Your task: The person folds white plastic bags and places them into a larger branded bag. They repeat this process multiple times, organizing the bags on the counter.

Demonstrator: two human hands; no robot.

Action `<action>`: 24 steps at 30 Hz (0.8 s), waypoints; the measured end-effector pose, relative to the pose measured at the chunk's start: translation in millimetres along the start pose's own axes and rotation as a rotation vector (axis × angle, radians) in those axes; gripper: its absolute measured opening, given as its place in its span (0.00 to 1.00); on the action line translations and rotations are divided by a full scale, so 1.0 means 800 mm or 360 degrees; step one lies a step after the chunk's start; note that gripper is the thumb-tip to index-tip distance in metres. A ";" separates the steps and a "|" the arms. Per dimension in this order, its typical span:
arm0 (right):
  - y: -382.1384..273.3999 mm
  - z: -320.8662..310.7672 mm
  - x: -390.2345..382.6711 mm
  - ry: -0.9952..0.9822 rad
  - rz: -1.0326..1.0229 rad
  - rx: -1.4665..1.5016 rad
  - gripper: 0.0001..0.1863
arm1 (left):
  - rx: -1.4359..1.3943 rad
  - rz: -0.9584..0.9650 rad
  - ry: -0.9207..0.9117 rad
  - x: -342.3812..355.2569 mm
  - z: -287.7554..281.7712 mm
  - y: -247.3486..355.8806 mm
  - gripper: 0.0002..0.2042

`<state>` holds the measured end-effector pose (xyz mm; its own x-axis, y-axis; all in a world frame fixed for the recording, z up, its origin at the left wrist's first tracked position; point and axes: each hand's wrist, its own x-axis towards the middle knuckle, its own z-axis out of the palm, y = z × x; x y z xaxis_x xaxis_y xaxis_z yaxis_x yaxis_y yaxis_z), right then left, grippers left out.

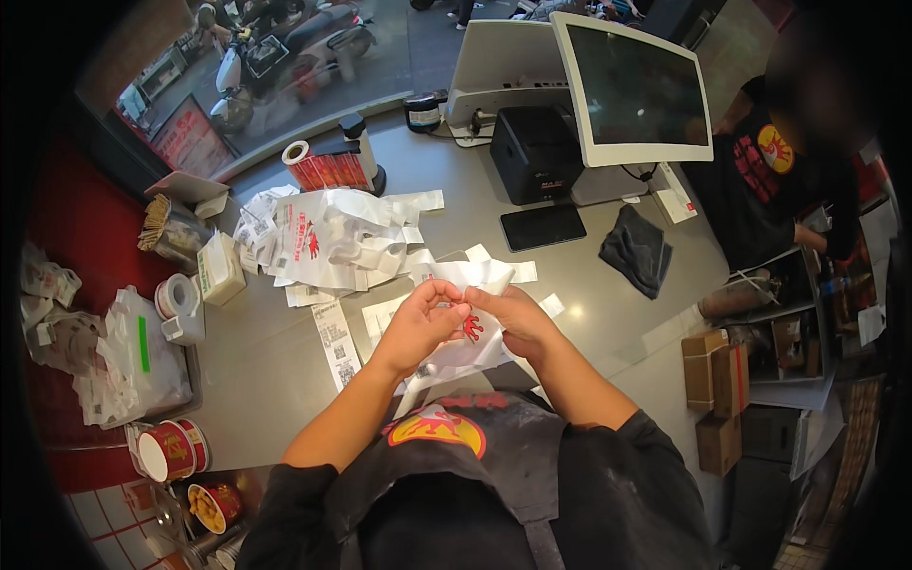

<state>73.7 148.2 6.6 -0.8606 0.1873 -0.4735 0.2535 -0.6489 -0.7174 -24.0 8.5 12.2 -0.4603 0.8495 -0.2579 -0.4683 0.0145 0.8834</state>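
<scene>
In front of my chest, over the grey counter [271,380], a white plastic bag [486,350] with a red print hangs from my fingers. My left hand [425,326] is closed, thumb and fingers pinching the bag's upper part. Close beside it, my right hand [516,319] grips the same part, its fingertips nearly meeting the left ones. What lies inside the bag is hidden. Under and around it are strips of white printed paper slips [334,340]. Beyond my left hand another white bag [306,239] with red print lies crumpled among more slips.
A label roll on a dispenser [328,171], a black printer [537,157], a monitor [636,90] and a phone [543,228] stand or lie farther back. A dark cloth [636,252] is at right. Left are a bag bin [147,356] and paper tubs [169,451]. A person [769,171] stands at right.
</scene>
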 end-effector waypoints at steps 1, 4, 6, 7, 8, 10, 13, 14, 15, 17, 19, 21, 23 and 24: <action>-0.002 0.002 0.000 -0.0029 0.0017 0.0000 0.19 | 0.0094 0.0047 -0.0033 0.000 0.004 -0.001 0.11; 0.005 0.001 0.006 -0.0097 -0.0002 -0.0016 0.21 | 0.0464 0.0333 -0.0016 0.010 -0.002 -0.023 0.12; 0.006 -0.002 0.008 -0.0092 0.0005 0.0035 0.23 | 0.0507 0.0389 -0.0031 0.013 -0.013 -0.027 0.10; 0.004 -0.003 0.006 -0.0067 0.0036 0.0093 0.24 | 0.0249 0.0253 0.0031 0.012 -0.019 -0.024 0.09; 0.002 -0.004 0.005 -0.0044 0.0067 0.0152 0.25 | -0.0009 0.0117 0.0093 0.011 -0.026 -0.019 0.08; -0.003 -0.017 0.006 -0.0064 0.0137 0.0202 0.24 | -0.0461 -0.0002 0.0112 0.007 -0.038 -0.006 0.06; -0.008 -0.037 0.005 -0.0163 0.0183 0.0196 0.22 | -0.0901 0.0049 -0.0013 -0.005 -0.054 0.013 0.06; -0.008 -0.038 0.007 -0.0135 0.0158 0.0208 0.21 | -0.0986 0.0059 -0.0086 -0.010 -0.057 0.017 0.09; -0.009 -0.037 0.007 -0.0106 0.0133 0.0220 0.20 | -0.1070 0.0070 -0.0160 -0.016 -0.060 0.023 0.11; -0.013 -0.043 0.008 -0.0035 0.0073 0.0273 0.19 | -0.1171 0.0081 -0.0346 -0.025 -0.068 0.036 0.19; -0.019 -0.062 0.011 0.0049 -0.0009 0.0361 0.18 | -0.1091 0.0359 -0.0335 -0.042 -0.088 0.060 0.21; -0.013 -0.080 0.020 0.0505 -0.0354 -0.0690 0.18 | -0.0964 0.0650 -0.0188 -0.067 -0.104 0.096 0.20; -0.005 -0.097 0.021 0.0888 -0.0676 -0.1852 0.20 | -0.0605 0.0975 -0.0003 -0.091 -0.120 0.133 0.15; -0.001 -0.092 0.019 0.0889 -0.0585 -0.2061 0.20 | -0.0325 0.1144 0.0047 -0.100 -0.130 0.146 0.12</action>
<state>93.0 205.8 -37.8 -0.7597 0.6452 -0.0817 0.5337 0.5467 -0.6453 -120.7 -112.6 95.3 -0.7244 0.5979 0.3430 -0.1737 -0.6399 0.7486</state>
